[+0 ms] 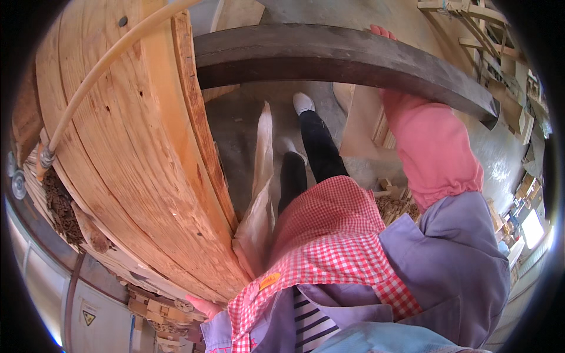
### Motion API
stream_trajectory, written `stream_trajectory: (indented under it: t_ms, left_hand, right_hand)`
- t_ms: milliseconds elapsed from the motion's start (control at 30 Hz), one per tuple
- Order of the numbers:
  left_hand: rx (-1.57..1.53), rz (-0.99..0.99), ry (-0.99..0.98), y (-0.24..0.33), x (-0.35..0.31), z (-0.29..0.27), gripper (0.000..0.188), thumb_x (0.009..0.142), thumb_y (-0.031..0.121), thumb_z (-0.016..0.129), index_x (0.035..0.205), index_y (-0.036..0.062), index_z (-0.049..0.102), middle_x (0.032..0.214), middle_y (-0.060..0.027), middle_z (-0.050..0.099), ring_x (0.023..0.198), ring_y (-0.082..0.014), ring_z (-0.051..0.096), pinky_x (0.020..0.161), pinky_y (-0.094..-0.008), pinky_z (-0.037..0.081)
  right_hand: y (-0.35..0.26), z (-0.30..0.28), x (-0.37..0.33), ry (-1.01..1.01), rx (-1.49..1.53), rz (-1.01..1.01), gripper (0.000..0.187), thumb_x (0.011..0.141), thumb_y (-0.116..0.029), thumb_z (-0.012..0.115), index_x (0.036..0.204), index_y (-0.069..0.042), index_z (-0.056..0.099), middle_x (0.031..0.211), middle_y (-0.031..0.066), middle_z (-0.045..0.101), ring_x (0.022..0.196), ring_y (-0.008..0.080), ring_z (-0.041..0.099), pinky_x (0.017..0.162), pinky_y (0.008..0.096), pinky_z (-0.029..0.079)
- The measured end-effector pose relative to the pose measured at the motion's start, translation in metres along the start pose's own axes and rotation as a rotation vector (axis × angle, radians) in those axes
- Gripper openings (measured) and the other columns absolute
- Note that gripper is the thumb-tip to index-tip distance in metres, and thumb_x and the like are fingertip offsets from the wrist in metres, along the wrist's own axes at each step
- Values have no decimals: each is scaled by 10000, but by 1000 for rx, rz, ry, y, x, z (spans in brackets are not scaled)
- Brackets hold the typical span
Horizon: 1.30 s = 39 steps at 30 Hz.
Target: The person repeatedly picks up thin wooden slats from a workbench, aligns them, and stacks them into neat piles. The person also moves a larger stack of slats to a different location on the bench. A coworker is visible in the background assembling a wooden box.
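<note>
A long dark beam (329,56), square-edged and grey-brown, runs across the upper part of the view from the wooden workbench to the right. My right hand (384,31) is closed around this beam. Its fingertips show over the far edge, while the palm is hidden behind the beam. A pink sleeve cover (435,141) sits on my right forearm. On the left stands the thick plank workbench (138,159). At its near edge a bit of pink sleeve (205,307) shows on my left arm; the left hand itself is not visible.
A pale hose (100,70) crosses the workbench to a metal fitting (46,156). A whitish cloth-like strip (263,159) hangs beside the bench, near my legs. Wood scraps (394,206) lie behind my right side. Timber framing (482,35) stands at the far right.
</note>
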<state>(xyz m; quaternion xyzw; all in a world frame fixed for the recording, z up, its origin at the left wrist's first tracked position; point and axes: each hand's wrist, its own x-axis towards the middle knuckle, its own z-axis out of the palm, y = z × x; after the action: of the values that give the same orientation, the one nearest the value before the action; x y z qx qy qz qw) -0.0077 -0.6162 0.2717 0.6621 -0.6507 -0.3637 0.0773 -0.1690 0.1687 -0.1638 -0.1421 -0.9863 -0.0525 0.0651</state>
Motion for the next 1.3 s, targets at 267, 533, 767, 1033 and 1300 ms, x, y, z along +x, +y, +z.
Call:
stream_trajectory:
  t_ms: [267,533,767,1033,1300]
  left_hand:
    - [254,124,-17,2,-20,11,820,1005,657,392,1535,32,369,1562,-121,422,1369,-320,448,1144,-432,347]
    - [7,157,-257,3,-39,25,750,977,641,409,1492,95,419,1495,-83,475,1341,-300,460,1108,-446,379]
    - [155,507,-30,-8,-19,20,413,992,395,462,1089,26,619,1047,-80,643,925,-272,608,798,-449,480]
    - [634,901,-45,-20,10,-8,306,967,272,561,961,-21,649,926,-217,657,852,-404,615,753,-463,475]
    - [613,901,153,-30,2,-2,381,943,408,628,1054,49,689,1034,-179,666,1003,-380,619,902,-496,464]
  right_hand:
    - [4,10,-8,102,-75,-10,494,991,-429,480,1366,-130,599,1383,66,610,1287,318,551,1074,523,421]
    - [-20,-7,-12,617,-196,-86,504,1010,-451,448,1384,-148,596,1401,42,606,1302,310,547,1083,535,415]
    - [-109,-152,-99,-539,325,7,617,804,-436,725,1282,-68,592,1305,152,576,1259,365,493,1073,502,383]
    - [-153,-328,-150,-859,481,-140,535,866,-443,647,1213,-37,672,1254,206,651,1207,384,586,1024,493,464]
    - [-262,-501,-98,-813,1208,-523,379,964,-296,629,1225,-24,666,1105,175,718,1018,323,686,902,393,533]
